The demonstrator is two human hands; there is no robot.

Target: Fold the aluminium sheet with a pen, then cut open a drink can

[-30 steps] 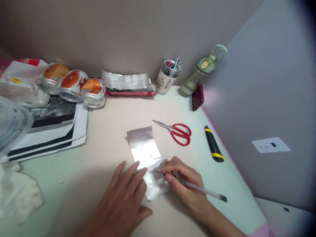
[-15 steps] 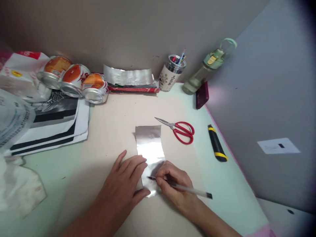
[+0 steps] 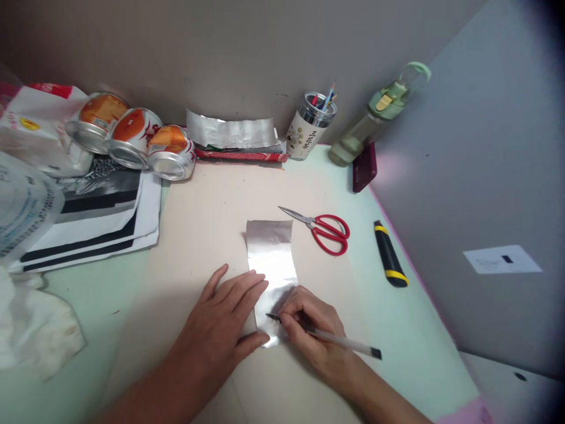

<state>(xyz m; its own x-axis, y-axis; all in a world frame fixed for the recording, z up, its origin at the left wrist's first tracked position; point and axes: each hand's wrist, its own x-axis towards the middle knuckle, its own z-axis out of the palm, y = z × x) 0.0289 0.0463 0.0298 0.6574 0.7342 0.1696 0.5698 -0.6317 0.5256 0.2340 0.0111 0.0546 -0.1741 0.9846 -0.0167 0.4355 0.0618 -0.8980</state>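
Note:
A strip of shiny sheet metal [image 3: 272,253] lies lengthwise on the pale paper in front of me. My left hand [image 3: 229,318] rests on its left edge, fingers spread, with the thumb and fingertips on the metal. In my right hand [image 3: 311,324] is a pen [image 3: 346,341] with a clear barrel and black end cap, pinched between thumb and fingers. The pen's tip is at the lower part of the strip; whether it touches cannot be made out. Red-handled scissors [image 3: 329,231] lie beyond my right hand, and a black-and-yellow utility knife [image 3: 391,256] is farther right.
Along the back are several drink cans [image 3: 171,153], more cut metal sheets [image 3: 233,134], a cup of pens [image 3: 310,129], a green water bottle [image 3: 366,126] and a maroon box [image 3: 365,169]. Printed papers [image 3: 110,227], a plastic bag [image 3: 26,206] and a crumpled cloth-like piece [image 3: 46,330] occupy the left.
The view has shifted slightly. The metal strip's far end sits a little to the right, and both hands keep nearly the same pose around it.

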